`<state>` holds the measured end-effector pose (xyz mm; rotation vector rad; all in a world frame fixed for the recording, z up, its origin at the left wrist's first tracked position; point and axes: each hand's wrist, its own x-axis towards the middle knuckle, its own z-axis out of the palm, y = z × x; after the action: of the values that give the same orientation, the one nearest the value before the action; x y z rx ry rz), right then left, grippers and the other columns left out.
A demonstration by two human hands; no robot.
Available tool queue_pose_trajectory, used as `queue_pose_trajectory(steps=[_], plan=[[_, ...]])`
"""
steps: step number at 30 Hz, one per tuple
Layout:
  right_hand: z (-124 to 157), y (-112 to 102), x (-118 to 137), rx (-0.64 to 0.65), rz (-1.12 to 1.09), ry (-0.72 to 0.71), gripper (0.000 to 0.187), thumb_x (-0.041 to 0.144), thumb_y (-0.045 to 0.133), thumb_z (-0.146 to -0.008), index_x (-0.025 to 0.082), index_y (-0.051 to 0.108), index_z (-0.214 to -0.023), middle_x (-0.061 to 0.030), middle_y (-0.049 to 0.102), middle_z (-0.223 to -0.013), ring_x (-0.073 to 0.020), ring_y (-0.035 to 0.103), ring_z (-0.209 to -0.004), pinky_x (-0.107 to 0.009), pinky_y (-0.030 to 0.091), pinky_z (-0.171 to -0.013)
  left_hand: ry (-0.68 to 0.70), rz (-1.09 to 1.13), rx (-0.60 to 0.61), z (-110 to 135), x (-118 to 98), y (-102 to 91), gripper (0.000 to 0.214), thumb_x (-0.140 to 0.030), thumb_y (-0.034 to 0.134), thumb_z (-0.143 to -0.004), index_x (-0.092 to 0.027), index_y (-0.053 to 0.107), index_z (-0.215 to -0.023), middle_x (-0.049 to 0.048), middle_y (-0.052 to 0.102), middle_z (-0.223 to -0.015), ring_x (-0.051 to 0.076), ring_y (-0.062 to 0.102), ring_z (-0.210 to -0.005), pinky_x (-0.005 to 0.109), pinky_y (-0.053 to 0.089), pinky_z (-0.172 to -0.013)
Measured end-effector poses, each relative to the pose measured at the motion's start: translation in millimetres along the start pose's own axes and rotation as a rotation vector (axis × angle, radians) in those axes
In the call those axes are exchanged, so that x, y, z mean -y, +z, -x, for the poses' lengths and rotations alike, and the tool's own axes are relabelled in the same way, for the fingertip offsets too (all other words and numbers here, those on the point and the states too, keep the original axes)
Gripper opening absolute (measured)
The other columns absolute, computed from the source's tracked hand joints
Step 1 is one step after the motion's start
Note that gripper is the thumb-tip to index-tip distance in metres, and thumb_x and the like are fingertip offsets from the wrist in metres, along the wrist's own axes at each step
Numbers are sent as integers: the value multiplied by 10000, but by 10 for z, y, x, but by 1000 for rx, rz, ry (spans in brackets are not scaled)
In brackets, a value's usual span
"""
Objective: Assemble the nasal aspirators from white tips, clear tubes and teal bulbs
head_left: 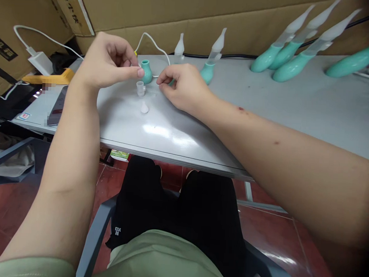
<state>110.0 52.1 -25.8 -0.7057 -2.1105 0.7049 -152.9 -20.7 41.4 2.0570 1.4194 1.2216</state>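
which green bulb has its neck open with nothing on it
The upright bulb beside the left hand; the others whose necks show carry clear collars and white tips.

A makeshift workshop corner: grey table (127, 120), cardboard backing (146, 20), red floor tiles (268, 234), several matching teal bulbs (291, 69).

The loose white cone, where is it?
In the head view, the white cone lies left of centre on the grey table, just nearer the person than the clear cup-shaped piece.

The single head-mounted camera faced forward and down from above the wearer's lap (206, 220). At close range, its view spanned the left hand (113, 61), right hand (186, 86), tabletop (294, 106) and cardboard wall (177, 11) behind.
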Motion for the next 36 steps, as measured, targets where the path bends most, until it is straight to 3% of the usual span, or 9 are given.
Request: queue_pose_trajectory(steps=[3,8,12,15,18,23,26,30,36], plan=[[25,-34,5,16,-14,-16,144,364,842,-1036,352,761,-918,-96,938,-1159,-453,861,-1179,-661,675,-1236,3,24,123,34,-85,7,512,-751,1235,-831,-344,926,-796,-6,619,-680,208,385,-725,501,437,-808],[26,-30,33,42,-36,18,135,272,884,-1003,333,770,-965,-71,944,-1190,-420,871,-1215,-557,667,-1212,-142,30,374,45,-107,32,463,-497,1346,-691,-309,996,-927,51,812,-763,325,703,-857,488,605,-877],[42,-42,53,42,-32,-35,165,228,831,-1015,323,806,-1148,-69,952,-1301,-402,863,-1285,-532,662,-1218,-191,-67,455,72,-120,51,334,-428,1262,-822,-255,996,-928,7,872,-776,243,662,-747,401,555,-754],[57,-58,59,35,-23,-54,187,197,827,-992,309,804,-1139,-82,950,-1279,-411,865,-1288,-545,663,-1208,-210,-40,440,89,-125,70,362,-413,1276,-807,-245,970,-906,10,858,-756,228,660,-721,395,568,-735],[68,-44,63,14,-114,-10,123,274,909,-1009,321,802,-1048,-78,942,-1253,-390,858,-1202,-517,691,-1089,-176,4,387,105,-119,93,334,-454,1233,-843,-255,973,-911,43,875,-776,244,691,-719,418,558,-683],[73,19,87,-25,-419,89,365,686,852,-1179,350,801,-1045,-48,911,-1136,-303,751,-860,-475,648,-791,-1,131,45,99,-31,173,476,-696,1241,-869,-337,932,-910,4,906,-850,271,769,-841,484,621,-752],[73,22,117,-16,-535,79,484,816,1005,-1052,368,823,-1066,-45,915,-1103,-325,814,-881,-500,681,-860,26,174,-35,59,41,248,571,-784,1259,-829,-361,879,-877,-40,907,-889,249,785,-901,504,652,-829],[81,12,160,-67,-577,62,437,634,1172,-895,365,860,-1041,-35,907,-1041,-352,883,-1050,-506,716,-1007,-6,184,-31,22,39,349,661,-738,1291,-732,-310,793,-810,-2,903,-907,231,757,-899,481,651,-858],[104,3,174,-124,-532,12,338,536,1140,-912,367,852,-961,-66,939,-1182,-381,889,-1236,-543,731,-1212,6,171,-30,22,-6,415,330,-486,1200,-819,-354,933,-962,-9,905,-933,269,845,-837,458,701,-853]])
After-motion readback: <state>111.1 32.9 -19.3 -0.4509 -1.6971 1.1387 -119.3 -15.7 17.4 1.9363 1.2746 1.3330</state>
